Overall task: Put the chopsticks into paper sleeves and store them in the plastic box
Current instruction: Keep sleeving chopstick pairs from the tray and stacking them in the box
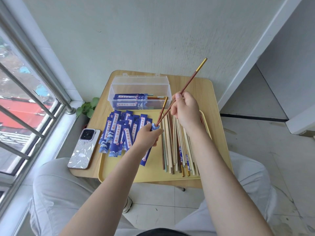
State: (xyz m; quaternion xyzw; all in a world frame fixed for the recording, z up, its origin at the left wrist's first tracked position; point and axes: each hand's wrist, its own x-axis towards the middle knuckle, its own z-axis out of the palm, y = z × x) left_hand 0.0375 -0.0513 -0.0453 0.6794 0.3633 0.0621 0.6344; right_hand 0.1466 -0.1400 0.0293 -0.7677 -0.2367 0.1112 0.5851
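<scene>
Seeing one clear plastic box (139, 87), one yellow tray (150, 174), one phone (83, 149), two red chopsticks (189, 82) held up, many blue paper sleeves (117, 132).

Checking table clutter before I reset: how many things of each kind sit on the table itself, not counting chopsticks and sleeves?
Tray: 1
Box: 1
Phone: 1
Total: 3

Chopstick tips (157, 123) inside sleeve (148, 153)
</scene>
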